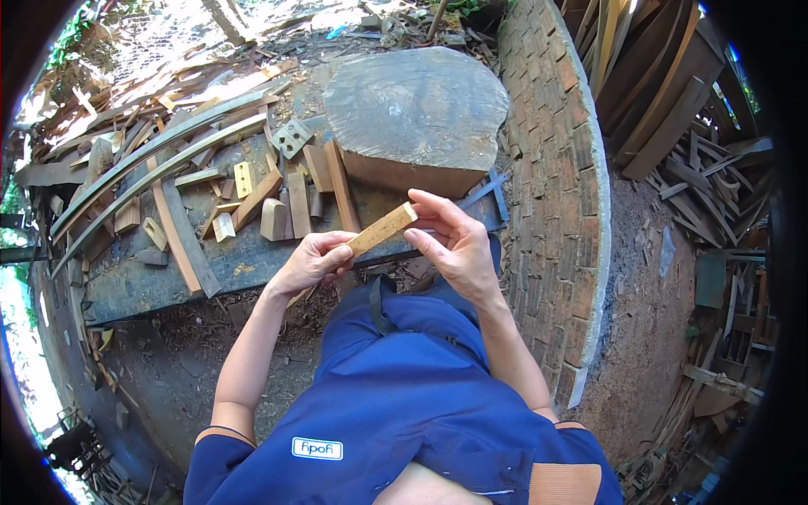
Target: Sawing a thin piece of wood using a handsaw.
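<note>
Wood bar (380, 232), tan and rectangular, seemingly cut but unplaced, sits pinched in left hand (315, 260) by dark bench (139, 292)'s near edge, right hand (456, 251) spread.

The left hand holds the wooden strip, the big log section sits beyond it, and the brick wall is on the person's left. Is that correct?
Not quite: the brick wall is on the person's right, as the head view shows. The rest stands: the left hand holds the wooden strip, and the big log section sits beyond it.
</note>
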Demonstrator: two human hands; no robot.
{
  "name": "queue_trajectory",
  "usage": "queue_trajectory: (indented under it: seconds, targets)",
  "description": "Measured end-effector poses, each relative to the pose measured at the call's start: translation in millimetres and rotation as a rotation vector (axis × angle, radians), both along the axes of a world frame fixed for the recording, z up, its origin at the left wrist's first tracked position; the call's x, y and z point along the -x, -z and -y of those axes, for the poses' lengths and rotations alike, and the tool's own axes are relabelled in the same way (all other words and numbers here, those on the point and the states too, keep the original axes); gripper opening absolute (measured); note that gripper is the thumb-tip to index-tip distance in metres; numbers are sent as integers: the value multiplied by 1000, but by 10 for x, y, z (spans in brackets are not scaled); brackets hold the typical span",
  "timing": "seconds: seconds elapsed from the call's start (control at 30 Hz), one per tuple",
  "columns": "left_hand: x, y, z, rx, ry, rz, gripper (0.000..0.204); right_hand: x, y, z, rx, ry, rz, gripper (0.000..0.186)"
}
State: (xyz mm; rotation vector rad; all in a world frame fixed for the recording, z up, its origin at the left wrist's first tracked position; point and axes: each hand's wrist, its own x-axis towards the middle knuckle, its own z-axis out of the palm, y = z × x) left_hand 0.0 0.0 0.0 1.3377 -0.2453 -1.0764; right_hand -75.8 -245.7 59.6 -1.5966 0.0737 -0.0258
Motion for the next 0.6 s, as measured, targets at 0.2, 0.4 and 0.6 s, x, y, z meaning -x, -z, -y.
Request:
queue_trajectory:
  seconds: [0.2,0.4,0.6]
  targets:
    - [49,-40,23,28,-3,5,42,19,-41,-96,32,165,132,35]
    - [65,-23,29,49,14,-8,38,15,-26,-130,447,289,447,18]
    - [99,-65,39,17,-13,-3,37,-6,-29,-120,360,276,317,18]
